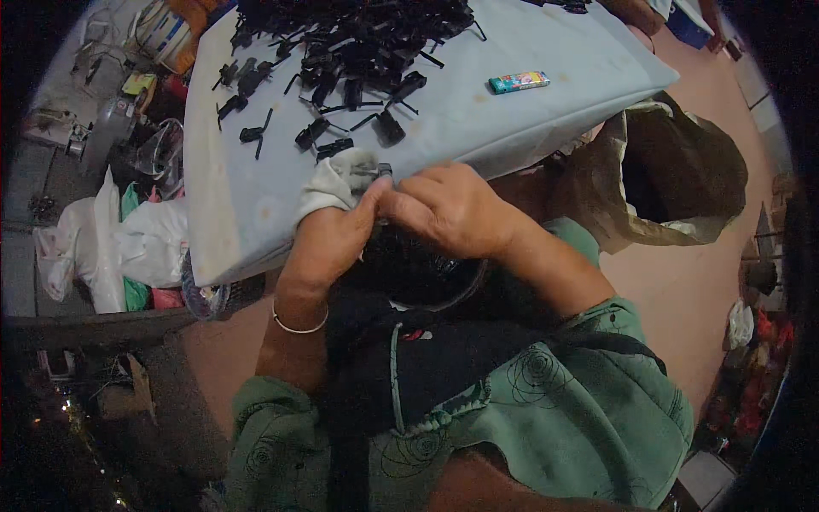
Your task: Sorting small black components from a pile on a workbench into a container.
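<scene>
My left hand (328, 239) and my right hand (444, 209) meet at the near edge of a pale blue-grey covered table (247, 213). Their fingertips pinch a small black plastic part (384, 172) between them. A white cloth (337, 183) is bunched against my left hand's fingers. Below my hands a dark round container (409, 273) rests on my lap. A heap of several black plastic parts (358, 43) covers the far middle of the table, with loose ones (311, 132) scattered toward me.
A small teal and orange packet (519, 82) lies on the table's right side. A brown paper sack (674, 179) stands open on the floor to the right. White plastic bags (111, 243) and clutter crowd the left.
</scene>
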Motion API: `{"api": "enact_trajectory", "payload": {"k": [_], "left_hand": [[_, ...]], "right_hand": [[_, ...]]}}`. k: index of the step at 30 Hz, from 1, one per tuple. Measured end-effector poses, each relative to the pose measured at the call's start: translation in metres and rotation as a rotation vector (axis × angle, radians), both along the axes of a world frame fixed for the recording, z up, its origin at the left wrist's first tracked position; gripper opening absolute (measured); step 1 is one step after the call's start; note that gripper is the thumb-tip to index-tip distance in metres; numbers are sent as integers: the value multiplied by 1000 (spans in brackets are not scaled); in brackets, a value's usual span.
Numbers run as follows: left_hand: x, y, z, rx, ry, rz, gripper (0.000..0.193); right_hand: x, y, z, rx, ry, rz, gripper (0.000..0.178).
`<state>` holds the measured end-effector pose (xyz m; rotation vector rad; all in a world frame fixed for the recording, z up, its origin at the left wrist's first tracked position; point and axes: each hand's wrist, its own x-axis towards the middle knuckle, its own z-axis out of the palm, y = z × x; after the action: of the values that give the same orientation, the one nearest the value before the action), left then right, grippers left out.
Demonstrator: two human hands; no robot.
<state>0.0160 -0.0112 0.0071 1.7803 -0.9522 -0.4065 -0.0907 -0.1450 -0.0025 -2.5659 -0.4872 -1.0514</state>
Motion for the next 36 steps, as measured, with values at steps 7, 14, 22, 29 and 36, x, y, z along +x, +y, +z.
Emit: {"api": "enact_trajectory", "payload": {"k": [7, 14, 22, 29, 36], "left_hand": [[-12, 1, 13, 21, 214, -65, 24], [-16, 2, 20, -66, 570, -170, 27], [-19, -3, 1, -266, 582, -128, 32], [-23, 5, 18, -34, 461, -191, 26], [-22, -4, 10, -181, -23, 36, 24]], "right_hand": [[-1, 4, 1, 8, -153, 114, 19], [2, 4, 2, 782, -62, -60, 14], [0, 7, 0, 436, -42, 242, 14], [5, 8, -5, 1010, 116, -82, 21], [6, -5, -3, 892, 267, 69, 23]]}}
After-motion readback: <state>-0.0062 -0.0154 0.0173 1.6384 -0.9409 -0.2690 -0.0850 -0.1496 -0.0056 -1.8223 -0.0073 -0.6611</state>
